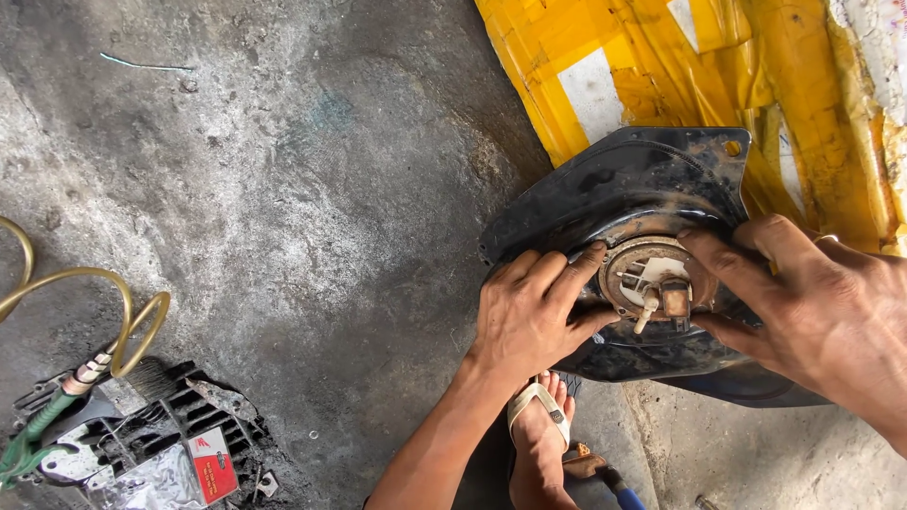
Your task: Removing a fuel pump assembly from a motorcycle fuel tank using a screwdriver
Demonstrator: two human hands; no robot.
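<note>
Right now, hands: both work at the round fitting set in a black fuel tank (614, 189), right of centre in the frame.
Left hand (529, 316): pressed flat on the tank, fingertips spread against the left edge of the rusty metal ring (619, 260); not closed around anything.
Right hand (822, 312): fingers and thumb splayed around the ring's right side, bearing on it rather than clenched.
Centre piece: a pale plastic pump head (657, 283) with a small spout and connector sits inside the ring.
Seating: the ring looks level, though grime makes that hard to judge.
Doing it well: even pressure from both sides would likely keep the ring from tilting; fingers are best kept off the plastic spout.
Below: a sandalled foot (540, 425) under the tank's lower edge.
Lower left: a yellow hose (113, 302) and a finned engine part (151, 444) on the concrete floor (283, 189).
Upper right: yellow sheeting (661, 57).
</note>
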